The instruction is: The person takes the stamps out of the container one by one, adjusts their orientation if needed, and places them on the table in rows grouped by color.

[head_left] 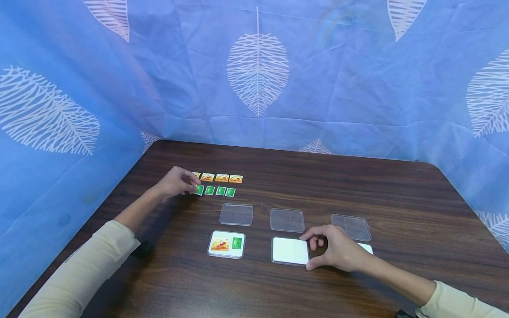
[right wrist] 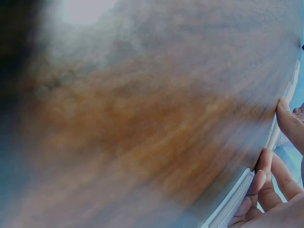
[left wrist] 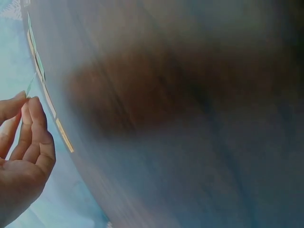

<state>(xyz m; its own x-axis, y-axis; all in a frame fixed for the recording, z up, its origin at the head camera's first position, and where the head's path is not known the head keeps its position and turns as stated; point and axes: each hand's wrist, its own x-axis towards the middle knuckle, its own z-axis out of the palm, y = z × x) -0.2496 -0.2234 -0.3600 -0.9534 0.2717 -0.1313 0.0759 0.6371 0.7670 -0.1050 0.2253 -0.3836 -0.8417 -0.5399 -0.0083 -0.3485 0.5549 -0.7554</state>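
Note:
Between thumb and fingertips, my left hand (head_left: 177, 182) pinches a small green stamp (left wrist: 31, 84), lifted and tilted at the left end of the green row. Several other green stamps (head_left: 220, 191) lie there, with a row of orange-yellow stamps (head_left: 222, 178) behind them. My right hand (head_left: 338, 249) holds the right end of a shallow clear case (head_left: 290, 251) with a white card in it, index finger and thumb at its two right corners. To the left, another case (head_left: 226, 244) has a white card bearing one orange-yellow and one green stamp.
Three clear lids (head_left: 236, 214) lie in a row behind the cases. A third white card (head_left: 366, 248) is mostly hidden under my right hand. The dark wooden table (head_left: 397, 190) is bordered by a blue leaf-patterned cloth (head_left: 338, 79).

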